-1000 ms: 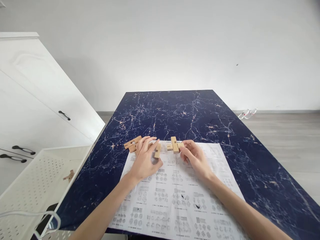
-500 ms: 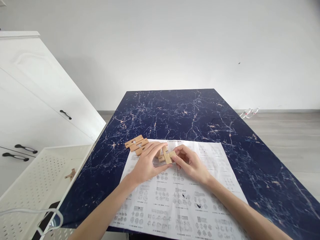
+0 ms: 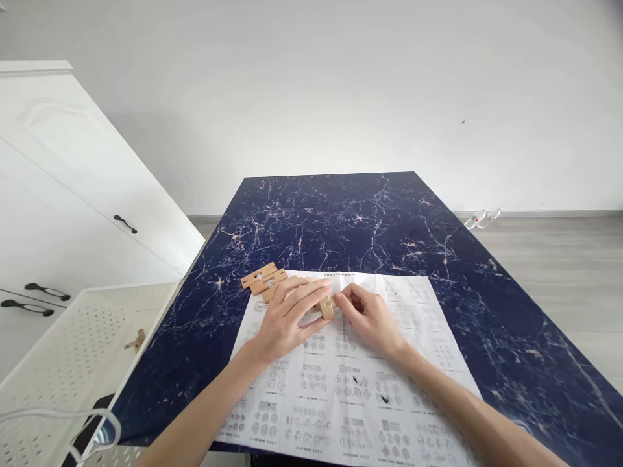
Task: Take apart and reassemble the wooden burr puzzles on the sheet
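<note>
Between my two hands is a small group of joined wooden puzzle pieces (image 3: 328,307), partly covered by fingers. My left hand (image 3: 292,318) is closed round it from the left, fingers over the top and thumb below. From the right, my right hand (image 3: 365,314) pinches the end of a piece between thumb and fingertips. Just beyond my left hand lie several loose notched wooden blocks (image 3: 263,277), side by side. Under both hands spreads a printed instruction sheet (image 3: 413,363) with rows of small diagrams.
The dark blue marble-patterned table (image 3: 321,220) extends ahead to the wall. At the left, a white perforated surface (image 3: 73,337) holds a small wooden cross-shaped piece (image 3: 135,340) and a white cable (image 3: 48,412). A white cabinet (image 3: 73,168) stands behind it.
The wooden pieces have turned in my hands, and my left fingers now cover more of them. My right hand still pinches the right end. The view has shifted slightly.
</note>
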A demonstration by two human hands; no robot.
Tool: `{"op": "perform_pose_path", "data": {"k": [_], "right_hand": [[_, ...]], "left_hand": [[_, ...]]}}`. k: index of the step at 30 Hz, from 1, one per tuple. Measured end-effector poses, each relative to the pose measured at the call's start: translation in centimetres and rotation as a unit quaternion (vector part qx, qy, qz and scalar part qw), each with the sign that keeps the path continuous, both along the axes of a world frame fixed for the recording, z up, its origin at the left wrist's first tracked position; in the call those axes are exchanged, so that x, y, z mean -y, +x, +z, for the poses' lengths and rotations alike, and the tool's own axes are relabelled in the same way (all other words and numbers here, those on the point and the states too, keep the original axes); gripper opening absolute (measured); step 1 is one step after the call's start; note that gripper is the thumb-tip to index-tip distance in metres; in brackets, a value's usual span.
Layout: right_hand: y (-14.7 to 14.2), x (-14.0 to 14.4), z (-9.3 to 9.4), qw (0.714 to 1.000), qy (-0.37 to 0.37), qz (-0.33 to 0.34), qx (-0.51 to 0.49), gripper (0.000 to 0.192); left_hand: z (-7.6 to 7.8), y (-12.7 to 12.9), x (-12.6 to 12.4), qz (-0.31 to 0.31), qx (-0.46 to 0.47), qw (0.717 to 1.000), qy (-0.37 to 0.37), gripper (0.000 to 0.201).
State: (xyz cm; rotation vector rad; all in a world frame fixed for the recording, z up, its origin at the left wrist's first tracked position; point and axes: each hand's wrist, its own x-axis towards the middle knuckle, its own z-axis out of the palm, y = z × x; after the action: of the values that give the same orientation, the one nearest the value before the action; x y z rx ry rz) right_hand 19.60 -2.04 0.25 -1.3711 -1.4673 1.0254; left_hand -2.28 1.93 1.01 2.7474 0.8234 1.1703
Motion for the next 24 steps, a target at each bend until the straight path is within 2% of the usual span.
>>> {"op": "perform_pose_path", "data": {"k": [7, 14, 16, 21, 24], "right_hand": [[-0.3, 0.0, -0.1, 1.0, -0.016, -0.02, 0.002, 0.052], [0.0, -0.4, 0.1, 0.997, -0.035, -0.052, -0.04, 0.056], [0.1, -0.5, 0.1, 0.997, -0.034, -0.053, -0.043, 0.055], [0.1, -0.4, -0.2, 0.998, -0.021, -0.051, -0.012, 0.048], [0.1, -0.4, -0.2, 0.999, -0.015, -0.04, -0.004, 0.044]], "left_hand": [[0.4, -0.4, -0.3, -0.026, -0.039, 0.999, 0.009, 0.067], [1.1, -0.3, 0.1, -0.063, -0.054, 0.996, 0.02, 0.074], [1.0, -0.3, 0.1, -0.048, -0.033, 0.998, 0.006, 0.073], [0.6, -0.3, -0.2, 0.06, 0.038, 0.992, -0.102, 0.068], [0.4, -0.2, -0.4, 0.071, 0.023, 0.987, -0.141, 0.063]]}}
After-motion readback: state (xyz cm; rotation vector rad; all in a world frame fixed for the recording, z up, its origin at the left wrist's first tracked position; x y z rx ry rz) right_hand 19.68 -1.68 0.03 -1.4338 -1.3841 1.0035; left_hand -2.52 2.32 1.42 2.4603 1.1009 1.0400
